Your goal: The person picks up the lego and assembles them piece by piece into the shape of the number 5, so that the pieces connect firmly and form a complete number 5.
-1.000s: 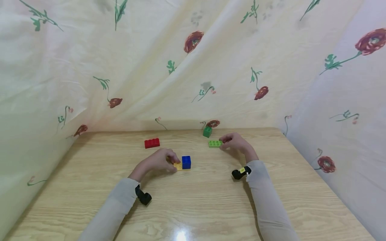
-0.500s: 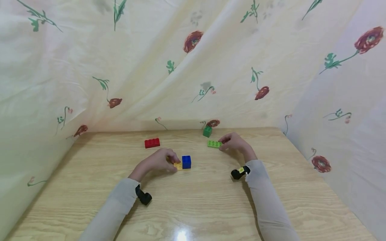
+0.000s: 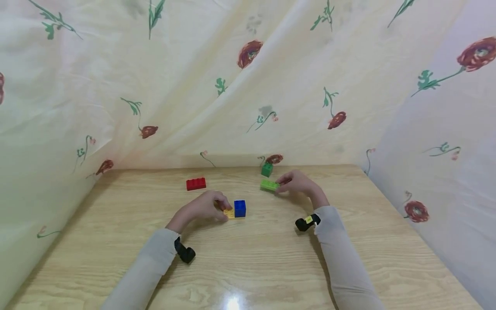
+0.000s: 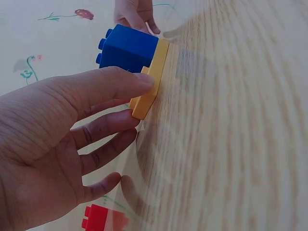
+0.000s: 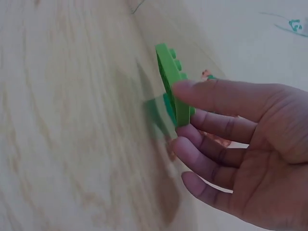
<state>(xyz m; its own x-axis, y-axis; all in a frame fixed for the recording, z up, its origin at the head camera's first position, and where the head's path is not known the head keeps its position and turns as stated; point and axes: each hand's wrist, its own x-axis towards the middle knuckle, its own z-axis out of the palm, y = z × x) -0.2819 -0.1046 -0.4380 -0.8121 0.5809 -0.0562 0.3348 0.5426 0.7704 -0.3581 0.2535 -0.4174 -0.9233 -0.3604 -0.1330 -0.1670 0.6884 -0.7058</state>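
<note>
In the head view my left hand (image 3: 202, 206) pinches the left end of a flat yellow building brick (image 3: 229, 213) lying on the table. A blue building brick (image 3: 240, 208) sits on the yellow one's right end. The left wrist view shows my thumb pressed along the edge of the yellow brick (image 4: 159, 67), beside the blue brick (image 4: 126, 48). Farther right, my right hand (image 3: 300, 183) pinches a flat light green building brick (image 3: 268, 185) by its right end. In the right wrist view this light green brick (image 5: 182, 111) is held between thumb and fingers, off the table.
A red building brick (image 3: 196, 184) lies at the back left of the wooden table (image 3: 248, 267). Near the back edge stands a dark green brick (image 3: 266, 169), just behind the light green one. A floral cloth (image 3: 186, 86) hangs behind the table and along its sides.
My right hand has moved slightly left with the light green brick, which now looks tilted and lies nearer the dark green brick. My left hand stays on the yellow brick.
</note>
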